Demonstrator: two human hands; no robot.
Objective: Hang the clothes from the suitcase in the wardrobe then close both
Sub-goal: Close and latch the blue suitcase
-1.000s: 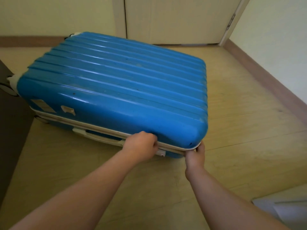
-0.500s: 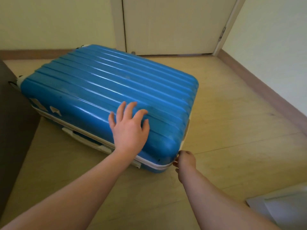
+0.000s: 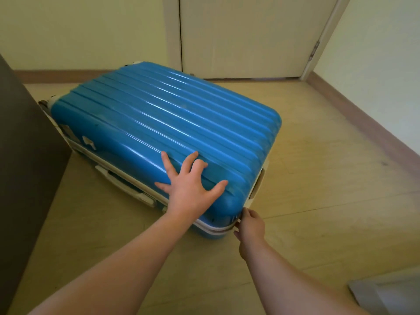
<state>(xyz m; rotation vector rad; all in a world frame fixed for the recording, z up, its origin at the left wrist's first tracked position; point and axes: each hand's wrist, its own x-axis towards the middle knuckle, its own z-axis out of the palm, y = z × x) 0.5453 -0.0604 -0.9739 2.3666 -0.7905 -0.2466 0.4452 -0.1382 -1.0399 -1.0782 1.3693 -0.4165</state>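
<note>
A blue ribbed hard-shell suitcase (image 3: pixel 163 123) with a white frame lies flat and closed on the wooden floor. My left hand (image 3: pixel 189 186) presses on the lid near its front corner, fingers spread and straight. My right hand (image 3: pixel 251 223) is at the near right corner, its fingers curled against the white seam there; the fingertips are hidden behind the corner. No clothes are in view.
A dark brown furniture panel (image 3: pixel 22 155) stands at the left, touching the suitcase's far end. A closed cream door (image 3: pixel 245 35) is behind, and a wall with a skirting board (image 3: pixel 372 123) runs along the right. A grey-white object (image 3: pixel 386 294) lies at the lower right.
My left hand left the front seam and moved up onto the lid, fingers spreading wide. The right hand stayed at the near right corner. The view pulled back and tilted up.
</note>
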